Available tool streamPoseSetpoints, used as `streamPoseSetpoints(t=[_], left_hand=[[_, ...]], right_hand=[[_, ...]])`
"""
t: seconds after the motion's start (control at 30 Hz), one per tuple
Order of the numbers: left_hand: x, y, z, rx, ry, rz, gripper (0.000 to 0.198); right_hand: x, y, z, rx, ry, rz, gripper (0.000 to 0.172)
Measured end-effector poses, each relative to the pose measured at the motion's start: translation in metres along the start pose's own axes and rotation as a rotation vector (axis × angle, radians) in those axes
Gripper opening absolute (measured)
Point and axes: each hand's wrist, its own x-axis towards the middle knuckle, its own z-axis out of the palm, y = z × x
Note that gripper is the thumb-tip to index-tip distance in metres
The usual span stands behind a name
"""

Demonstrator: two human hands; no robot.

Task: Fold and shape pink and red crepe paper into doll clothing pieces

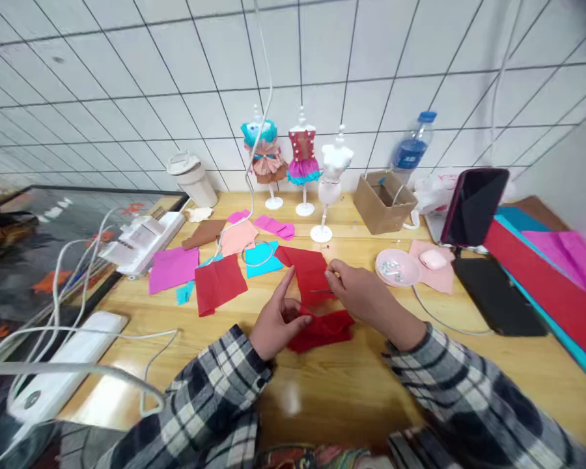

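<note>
My left hand (279, 320) is closed in a pinch on the upper edge of a gathered red fabric piece (322, 332), with its index finger stretched out. My right hand (359, 291) is closed on a thin needle-like tool (319, 290), which points left just above the gathered piece. Whether this tool is a needle or fine tweezers is too small to tell. Behind both hands lies a flat red piece (308, 267). A metal ring (247, 255) rests partly on a blue piece (266, 264) farther left.
Three small dress forms (321, 192) stand by the wall, two dressed. A pink dish (404, 275) of small shiny bits, a cardboard box (383, 212), a bottle (413, 150) and an upright phone (476, 205) are at right. Cables (127, 335) and a power strip (149, 244) lie left.
</note>
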Motion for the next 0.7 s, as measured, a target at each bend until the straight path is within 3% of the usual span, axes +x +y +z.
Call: streamPoseSetpoints(t=[0.17,0.7], left_hand=[[0.001,0.003,0.0,0.002,0.006,-0.005,0.105],[0.0,0.004,0.002,0.041,-0.015,0.001,0.105]], right_hand=[[-0.005,-0.006,0.003,-0.099,-0.099,-0.096,0.03],[-0.012,-0.02,0.015,-0.201,-0.063,-0.104,0.027]])
